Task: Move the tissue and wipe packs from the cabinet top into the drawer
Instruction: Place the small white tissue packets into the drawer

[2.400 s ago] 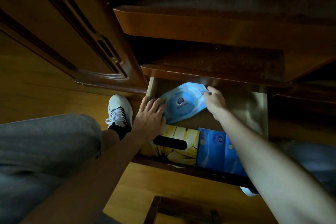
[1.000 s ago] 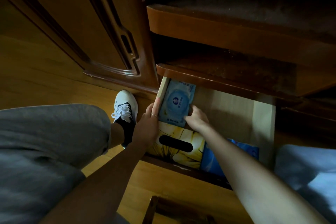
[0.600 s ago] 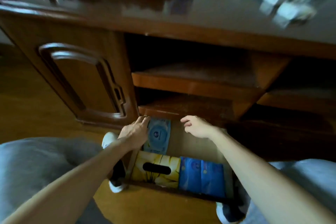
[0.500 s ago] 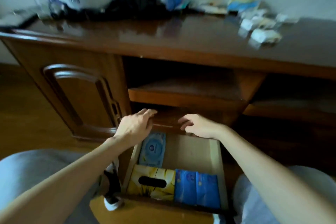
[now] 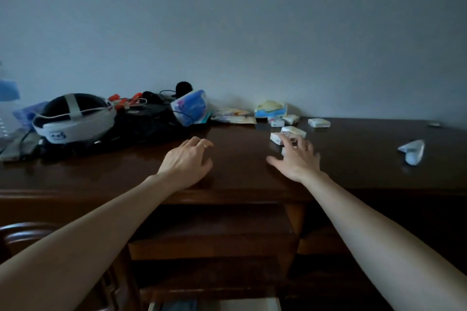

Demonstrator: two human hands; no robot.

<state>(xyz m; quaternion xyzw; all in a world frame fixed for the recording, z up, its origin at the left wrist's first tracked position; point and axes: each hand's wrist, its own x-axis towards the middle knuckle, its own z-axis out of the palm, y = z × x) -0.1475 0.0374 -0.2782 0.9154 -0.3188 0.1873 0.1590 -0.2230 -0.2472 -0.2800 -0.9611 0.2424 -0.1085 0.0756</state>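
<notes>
Lying flat by right hand (image 5: 297, 159): small white tissue packs (image 5: 293, 131)

dark brown glossy cabinet top (image 5: 240, 159); small white tissue packs (image 5: 293, 131); blue-purple patterned pack (image 5: 190, 107); grey-blue wall (image 5: 252, 20)

Plain grey-blue wall (image 5: 252, 20); dark glossy wooden cabinet (image 5: 240, 184), open shelves below; dim light.

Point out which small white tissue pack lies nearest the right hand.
The pack just beyond the right hand, by its fingertips; the other small packs lie farther back toward the wall.
</notes>
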